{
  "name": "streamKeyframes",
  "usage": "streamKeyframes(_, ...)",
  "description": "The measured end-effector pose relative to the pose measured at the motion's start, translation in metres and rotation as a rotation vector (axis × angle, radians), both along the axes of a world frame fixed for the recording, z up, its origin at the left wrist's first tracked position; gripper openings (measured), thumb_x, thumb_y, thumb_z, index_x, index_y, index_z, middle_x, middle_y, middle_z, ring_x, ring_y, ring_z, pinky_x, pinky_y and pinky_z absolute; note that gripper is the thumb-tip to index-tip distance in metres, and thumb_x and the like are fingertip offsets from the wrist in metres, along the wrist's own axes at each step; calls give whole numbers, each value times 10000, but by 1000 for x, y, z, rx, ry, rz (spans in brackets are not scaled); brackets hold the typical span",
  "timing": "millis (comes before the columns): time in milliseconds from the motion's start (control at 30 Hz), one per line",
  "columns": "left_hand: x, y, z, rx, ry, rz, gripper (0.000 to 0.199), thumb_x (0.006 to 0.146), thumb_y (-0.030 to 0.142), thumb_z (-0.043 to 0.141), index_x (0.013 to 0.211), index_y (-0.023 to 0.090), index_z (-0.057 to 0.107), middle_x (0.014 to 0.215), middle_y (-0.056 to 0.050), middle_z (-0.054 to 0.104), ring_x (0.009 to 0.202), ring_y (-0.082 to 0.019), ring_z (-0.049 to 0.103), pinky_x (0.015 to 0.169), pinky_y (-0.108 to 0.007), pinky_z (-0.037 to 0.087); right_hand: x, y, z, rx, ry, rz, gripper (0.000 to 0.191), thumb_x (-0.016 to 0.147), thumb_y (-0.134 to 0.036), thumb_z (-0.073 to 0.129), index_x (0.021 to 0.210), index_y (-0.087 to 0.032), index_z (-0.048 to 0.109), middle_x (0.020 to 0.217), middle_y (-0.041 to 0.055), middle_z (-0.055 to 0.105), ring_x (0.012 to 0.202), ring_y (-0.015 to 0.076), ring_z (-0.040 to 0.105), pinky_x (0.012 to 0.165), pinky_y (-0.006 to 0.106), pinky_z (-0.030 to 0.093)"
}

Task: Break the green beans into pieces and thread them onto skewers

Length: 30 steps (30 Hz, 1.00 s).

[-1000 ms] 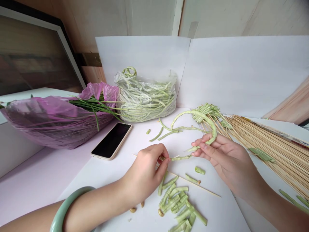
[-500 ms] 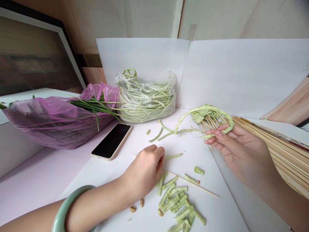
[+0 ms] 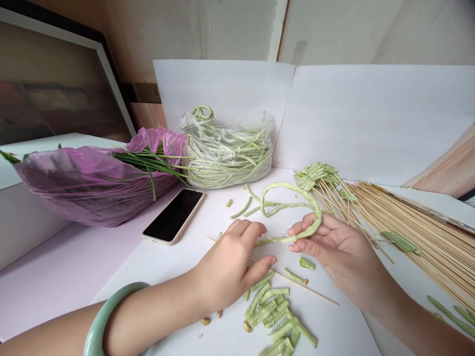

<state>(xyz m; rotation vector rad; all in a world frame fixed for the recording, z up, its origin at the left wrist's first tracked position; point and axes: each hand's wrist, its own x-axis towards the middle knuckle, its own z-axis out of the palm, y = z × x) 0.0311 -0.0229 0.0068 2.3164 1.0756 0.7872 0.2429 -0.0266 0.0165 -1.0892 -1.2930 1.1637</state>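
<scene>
Right hand (image 3: 337,247) fingers pinching curled pale-green bean (image 3: 317,213), left hand (image 3: 226,267) fingers parted, no grip visible; short green pieces (image 3: 275,312) near look done, clear plastic bag of beans (image 3: 228,158) far remains.

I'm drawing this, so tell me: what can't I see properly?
In the head view:
Loose stick: middle hidden behind the left hand.
Stick bundle: partly cut off by the right edge.
Green bangle: partly cut off by the bottom edge.
Purple bag: its cloudy film blurs what lies inside.

Bright, even light w/ soft shadows, slight glare on clear bag (image 3: 228,153), wide-angle stretch nr edges.
</scene>
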Motion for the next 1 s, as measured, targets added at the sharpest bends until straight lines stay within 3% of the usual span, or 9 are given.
streamKeyframes(100,0,-3,2,80,-30,-89,134,949,251,481,1017,165,559,941,-70,588,908,-209,532,807,-329,465,-6,-5,-1,-13,-68,119,187,732,-284,804,803,-201,652,836,21,680,807,155,660,725,238,566)
streamKeyframes(233,1,-6,2,162,-48,-166,178,971,195,430,877,161,578,809,-49,580,790,-176,516,733,-279,445,-12,-11,-2,-47,-27,183,126,787,-251,743,802,-204,627,798,-1,665,720,123,642,686,222,551)
streamKeyframes(433,3,-10,-1,302,-71,-199,204,956,207,459,806,143,582,710,-42,569,665,-161,494,631,-264,414,-14,-16,-1,-92,-20,308,105,824,-253,698,814,-189,615,735,-13,631,706,114,626,646,199,526)
streamKeyframes(567,4,-13,2,368,-40,-231,194,916,121,450,795,150,599,684,-37,583,628,-157,489,580,-250,390,-13,-17,0,-127,-89,341,128,861,-292,652,819,-186,592,683,-28,589,624,112,590,609,229,501)
streamKeyframes(733,2,-15,7,407,21,-249,234,865,50,420,787,157,613,680,-30,605,631,-163,503,568,-265,393,-15,-21,6,-162,-142,390,115,926,-306,552,865,-208,545,695,-33,591,661,124,563,641,248,464)
streamKeyframes(1000,3,-17,9,527,4,-213,306,979,183,410,736,157,596,636,-19,578,591,-147,478,528,-263,370,-16,-23,5,-178,-131,444,98,924,-269,547,866,-193,568,695,-29,592,646,116,537,627,246,434)
